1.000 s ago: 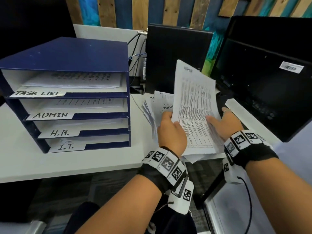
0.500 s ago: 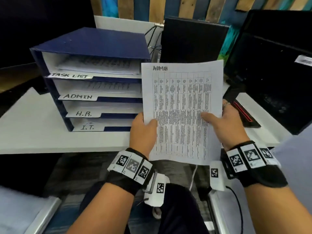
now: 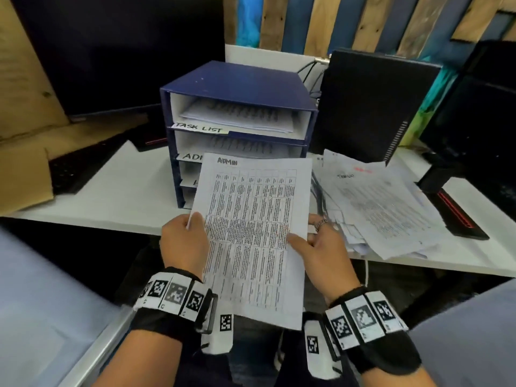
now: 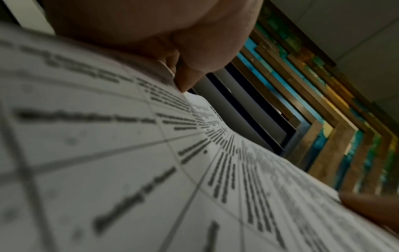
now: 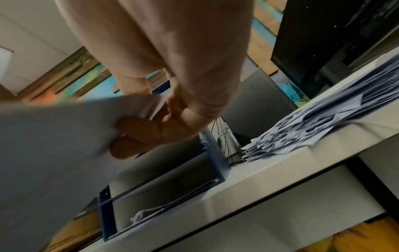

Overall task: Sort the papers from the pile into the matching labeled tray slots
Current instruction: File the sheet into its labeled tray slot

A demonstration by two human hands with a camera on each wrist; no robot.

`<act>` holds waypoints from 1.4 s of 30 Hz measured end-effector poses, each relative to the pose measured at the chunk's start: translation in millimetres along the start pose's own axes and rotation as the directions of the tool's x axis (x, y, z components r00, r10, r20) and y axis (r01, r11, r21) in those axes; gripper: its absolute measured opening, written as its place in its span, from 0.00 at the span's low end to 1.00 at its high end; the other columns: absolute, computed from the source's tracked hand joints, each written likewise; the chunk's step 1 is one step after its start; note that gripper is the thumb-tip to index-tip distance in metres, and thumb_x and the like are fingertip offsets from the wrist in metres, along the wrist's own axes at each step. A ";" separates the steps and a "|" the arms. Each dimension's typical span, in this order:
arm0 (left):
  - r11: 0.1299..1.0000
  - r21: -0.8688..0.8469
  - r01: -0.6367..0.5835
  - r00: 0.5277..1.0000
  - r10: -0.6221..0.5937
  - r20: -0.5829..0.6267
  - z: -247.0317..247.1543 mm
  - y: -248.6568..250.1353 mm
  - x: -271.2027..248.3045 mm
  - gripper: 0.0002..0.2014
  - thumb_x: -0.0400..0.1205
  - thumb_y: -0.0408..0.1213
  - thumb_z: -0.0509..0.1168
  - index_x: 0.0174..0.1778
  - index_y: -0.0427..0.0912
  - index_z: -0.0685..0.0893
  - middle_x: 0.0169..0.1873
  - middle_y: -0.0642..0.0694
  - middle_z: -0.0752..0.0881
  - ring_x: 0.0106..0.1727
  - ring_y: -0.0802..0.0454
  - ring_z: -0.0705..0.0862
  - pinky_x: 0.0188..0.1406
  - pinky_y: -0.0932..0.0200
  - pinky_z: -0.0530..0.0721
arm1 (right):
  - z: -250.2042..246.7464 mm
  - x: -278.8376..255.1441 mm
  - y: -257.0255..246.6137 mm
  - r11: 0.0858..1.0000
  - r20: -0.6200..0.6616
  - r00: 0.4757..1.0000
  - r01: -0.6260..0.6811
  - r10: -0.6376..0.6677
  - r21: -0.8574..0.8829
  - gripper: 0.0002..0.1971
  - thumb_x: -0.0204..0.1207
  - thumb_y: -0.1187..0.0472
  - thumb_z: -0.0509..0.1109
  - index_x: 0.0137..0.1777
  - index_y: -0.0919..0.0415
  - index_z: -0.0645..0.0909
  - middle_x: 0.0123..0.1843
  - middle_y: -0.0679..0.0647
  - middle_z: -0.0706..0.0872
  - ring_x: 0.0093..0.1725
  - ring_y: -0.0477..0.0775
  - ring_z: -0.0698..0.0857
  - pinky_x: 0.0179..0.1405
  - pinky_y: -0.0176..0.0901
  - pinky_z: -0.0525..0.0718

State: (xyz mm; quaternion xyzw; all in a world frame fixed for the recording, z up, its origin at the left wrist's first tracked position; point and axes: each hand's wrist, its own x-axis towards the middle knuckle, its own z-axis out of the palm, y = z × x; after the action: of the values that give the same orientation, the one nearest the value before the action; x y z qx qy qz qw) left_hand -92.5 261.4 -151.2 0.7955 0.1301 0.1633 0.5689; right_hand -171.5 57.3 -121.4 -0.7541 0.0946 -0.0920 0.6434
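Observation:
A printed sheet headed ADMIN (image 3: 251, 233) is held up in front of the blue tray rack (image 3: 237, 82), covering its lower slots. My left hand (image 3: 185, 241) pinches the sheet's left edge, thumb on top. My right hand (image 3: 318, 247) pinches the right edge, thumb on the print and fingers underneath (image 5: 134, 131). The rack's top slot reads TASK LIST (image 3: 199, 127); the ADMIN label (image 3: 192, 156) below it is half hidden. The paper pile (image 3: 374, 202) lies on the white desk (image 3: 125, 196) to the right of the rack. The left wrist view shows the sheet (image 4: 129, 162) close up.
A black computer case (image 3: 371, 107) stands behind the pile, and a monitor (image 3: 480, 113) sits at the far right. A dark monitor (image 3: 125, 51) and keyboard (image 3: 75, 169) are at the left, beside a cardboard piece (image 3: 22, 180). Cables (image 3: 310, 71) run behind the rack.
Both hands lifted the ADMIN sheet off the pile and carried it left, in front of the rack. The view swung right, so the pile on the desk shows again.

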 end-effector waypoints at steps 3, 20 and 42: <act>0.999 0.037 -0.037 0.998 0.039 -0.045 -21.5 6.9 23.2 0.22 0.84 0.38 0.58 0.23 0.37 0.66 0.22 0.42 0.70 0.24 0.47 0.67 0.26 0.55 0.65 | 13.4 -0.8 0.1 0.998 0.067 0.996 -0.064 0.064 -0.004 0.11 0.84 0.67 0.69 0.63 0.56 0.76 0.45 0.51 0.94 0.46 0.50 0.93 0.39 0.42 0.90; 0.924 -0.290 0.248 0.934 -0.149 0.324 -33.3 56.2 75.1 0.05 0.83 0.24 0.63 0.49 0.24 0.82 0.32 0.35 0.87 0.22 0.50 0.83 0.22 0.63 0.83 | 36.6 97.7 -73.5 0.996 -0.294 0.953 -0.054 0.071 0.066 0.05 0.82 0.61 0.72 0.46 0.62 0.84 0.44 0.60 0.93 0.30 0.57 0.92 0.31 0.46 0.88; 0.615 0.566 -0.549 0.835 0.428 0.346 40.6 78.0 83.3 0.17 0.87 0.48 0.49 0.61 0.55 0.82 0.58 0.54 0.84 0.73 0.50 0.73 0.73 0.30 0.56 | 55.6 118.3 -53.7 0.413 0.212 0.904 0.366 -0.371 -0.834 0.23 0.89 0.50 0.55 0.79 0.59 0.74 0.81 0.53 0.74 0.81 0.54 0.68 0.81 0.50 0.67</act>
State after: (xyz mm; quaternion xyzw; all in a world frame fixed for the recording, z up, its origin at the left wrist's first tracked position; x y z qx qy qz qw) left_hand 1.8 234.2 -80.1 0.9566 -0.0952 0.1866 0.2025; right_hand -41.5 87.7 -75.0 -0.9730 -0.0383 -0.1736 0.1469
